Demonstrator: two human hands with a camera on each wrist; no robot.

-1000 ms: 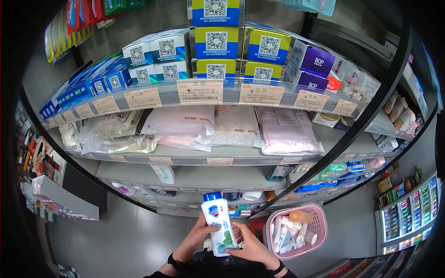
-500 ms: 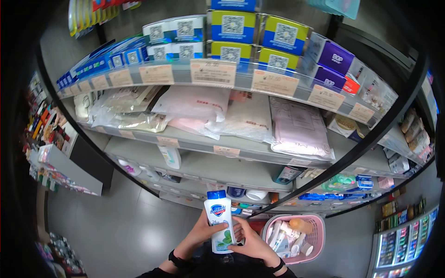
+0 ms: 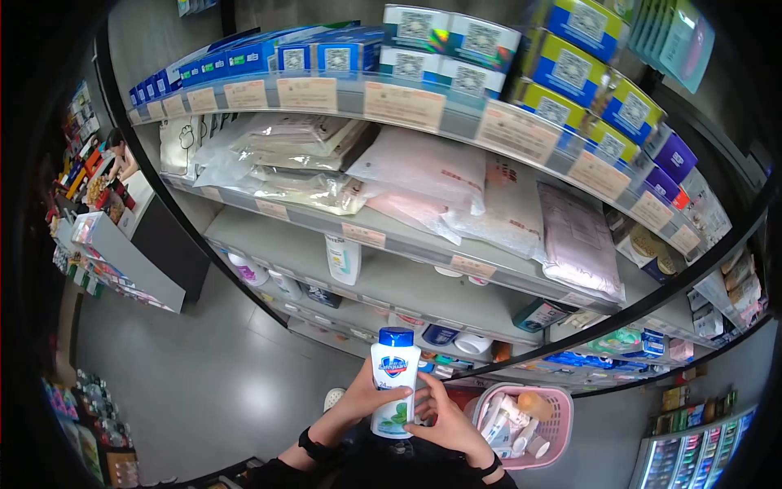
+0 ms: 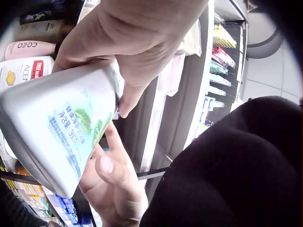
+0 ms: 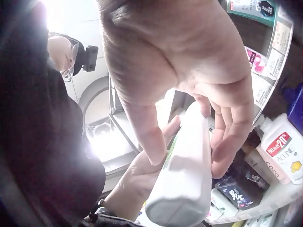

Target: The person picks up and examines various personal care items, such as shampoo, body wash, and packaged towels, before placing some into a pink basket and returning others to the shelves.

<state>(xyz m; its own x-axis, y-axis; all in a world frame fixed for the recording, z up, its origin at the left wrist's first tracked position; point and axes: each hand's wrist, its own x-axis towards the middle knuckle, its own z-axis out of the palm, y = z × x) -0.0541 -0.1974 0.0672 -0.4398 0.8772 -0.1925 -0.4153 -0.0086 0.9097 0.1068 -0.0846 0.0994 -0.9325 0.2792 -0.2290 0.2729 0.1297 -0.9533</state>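
A white bottle [image 3: 394, 383] with a blue cap and green leaves on its label stands upright before the person in the head view. The left hand [image 3: 364, 397] grips it from the left, its thumb across the front. At the bottle's lower right, the right hand [image 3: 450, 422] touches it with thumb and bent fingers. In the left wrist view the bottle [image 4: 61, 123] lies between the left hand [image 4: 132, 38] and the right hand [image 4: 113, 184]. The right wrist view shows the bottle's base end [image 5: 180, 198] below the right hand [image 5: 180, 61].
Shelves hold boxes [image 3: 336, 59], bagged packs [image 3: 419, 167] and a standing white bottle [image 3: 344, 259]. A pink basket [image 3: 562, 424] with several items is on the floor at the right. A dark-sided counter [image 3: 167, 244] stands at the far left.
The head view has swung left, so the shelves appear shifted right and tilted. Both hands stay on the bottle, which looks more upright than a second ago.
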